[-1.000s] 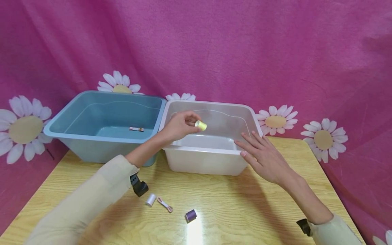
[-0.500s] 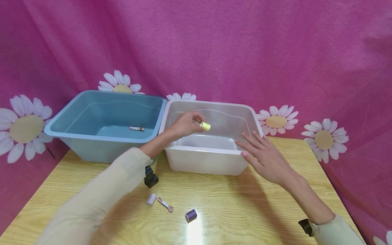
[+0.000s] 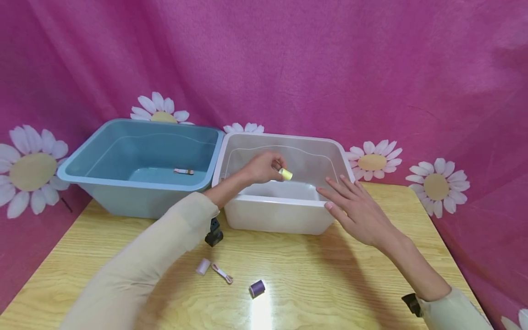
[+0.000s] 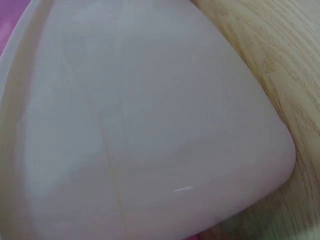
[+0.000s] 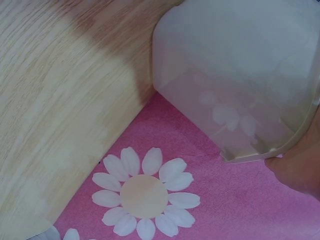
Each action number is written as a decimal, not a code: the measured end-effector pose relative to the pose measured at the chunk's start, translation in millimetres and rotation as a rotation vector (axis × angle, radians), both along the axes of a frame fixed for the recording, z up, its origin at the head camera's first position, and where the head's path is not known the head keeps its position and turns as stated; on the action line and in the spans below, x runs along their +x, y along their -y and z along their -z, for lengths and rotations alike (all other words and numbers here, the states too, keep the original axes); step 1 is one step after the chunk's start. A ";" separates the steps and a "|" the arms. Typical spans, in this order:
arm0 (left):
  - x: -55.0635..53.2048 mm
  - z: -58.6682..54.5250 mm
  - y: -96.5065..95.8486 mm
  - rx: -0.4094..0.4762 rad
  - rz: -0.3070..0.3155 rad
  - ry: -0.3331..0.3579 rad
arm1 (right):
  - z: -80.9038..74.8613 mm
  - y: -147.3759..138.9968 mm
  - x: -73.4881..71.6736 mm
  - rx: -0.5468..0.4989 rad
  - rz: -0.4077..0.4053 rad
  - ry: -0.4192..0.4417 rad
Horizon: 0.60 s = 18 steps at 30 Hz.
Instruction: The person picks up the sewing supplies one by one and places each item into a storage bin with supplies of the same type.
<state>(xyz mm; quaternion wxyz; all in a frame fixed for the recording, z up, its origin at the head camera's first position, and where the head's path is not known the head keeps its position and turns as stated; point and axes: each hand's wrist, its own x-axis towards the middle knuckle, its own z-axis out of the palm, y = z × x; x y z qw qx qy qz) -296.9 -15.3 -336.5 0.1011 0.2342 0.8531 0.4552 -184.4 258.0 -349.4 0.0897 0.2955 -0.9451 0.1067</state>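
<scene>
Over the inside of the white tub point(image 3: 280, 215), my left hand point(image 3: 264, 167) pinches a yellow thread spool point(image 3: 285, 174) between thumb and fingers. The spool is tilted, one pale end facing the hand. My right hand point(image 3: 356, 211) lies with fingers spread straight at the tub's right front corner. In the right wrist view, part of that hand point(image 5: 300, 165) meets the tub's rim. The left wrist view holds only the tub's outer wall point(image 4: 165, 110) and some wood; neither left hand nor spool shows there.
A blue tub point(image 3: 136, 197) stands left of the white one, with a small banded bundle point(image 3: 183, 171) on its floor. On the wooden table point(image 3: 313, 284) lie a pale lilac spool point(image 3: 203, 266), a pinkish cord bundle point(image 3: 222, 273) and a purple spool point(image 3: 257, 289). A pink flowered cloth point(image 3: 330, 68) hangs behind.
My left hand has carried the yellow spool rightward and slightly lower, deeper over the white tub. The right hand stays at the tub's corner.
</scene>
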 end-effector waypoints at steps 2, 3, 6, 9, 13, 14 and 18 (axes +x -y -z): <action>-0.7 0.4 -2.5 -0.021 0.013 -0.007 | -1.0 -2.0 0.9 0.000 0.003 -0.002; -0.9 0.5 -3.7 -0.032 0.016 -0.007 | -1.2 -2.9 1.3 0.000 0.007 -0.004; -1.2 1.2 -3.1 -0.062 0.008 -0.005 | -0.1 -2.3 0.4 -0.001 0.003 -0.012; -1.6 1.6 -3.2 -0.082 0.007 -0.012 | 0.8 -2.2 -0.1 -0.005 0.002 -0.020; -1.6 1.4 -3.4 -0.117 0.012 -0.030 | 0.7 -2.5 -0.3 -0.006 -0.006 -0.023; -1.5 1.2 -3.6 -0.124 0.015 -0.032 | 0.4 -2.6 -0.3 -0.006 -0.007 -0.022; -0.2 0.4 -3.4 -0.148 0.018 -0.030 | 0.3 -2.9 -0.2 -0.005 -0.006 -0.021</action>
